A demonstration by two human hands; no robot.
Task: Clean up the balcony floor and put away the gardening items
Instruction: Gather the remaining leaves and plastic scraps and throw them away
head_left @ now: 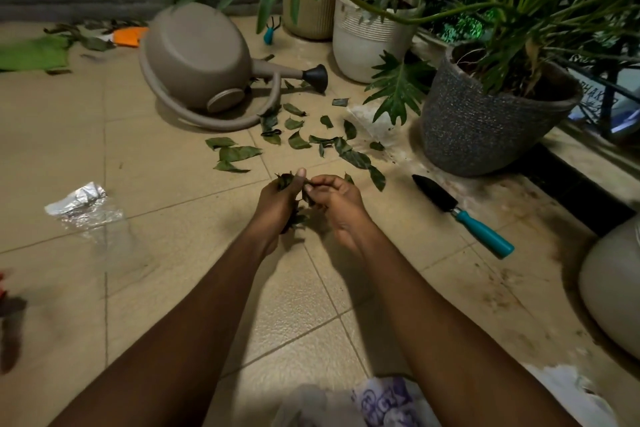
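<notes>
Tiled floor (173,253), left hand (278,204) half-hiding leaf bunch (284,180)

Most of the leaf bunch (284,180) is hidden inside the left hand (277,204). Far right of the right hand (336,204), the frame edge cuts off a pale rounded vessel (613,288).
</notes>
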